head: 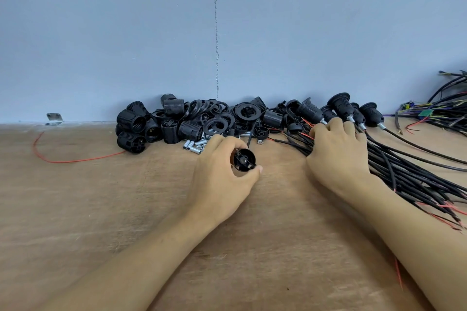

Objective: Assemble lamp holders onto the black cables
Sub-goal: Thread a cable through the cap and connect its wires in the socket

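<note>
Lamp holder cap [243, 160] is gripped in the left hand [219, 179], just over the surface [101, 209]. The right hand [338, 154] lies on the black cables [404, 174]; its grip is hidden. Tangled cables may pull out together.

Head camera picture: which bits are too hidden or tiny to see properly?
Small black plastic lamp-holder part, head view: left hand curls round it, hiding its sides.
Bundle of black cables, head view: right hand covers what its fingers hold; far ends leave the right edge.
Tangle of coloured wires, head view: cut by right edge.
Short silver metal tubes, head view: too small for detail.
</note>
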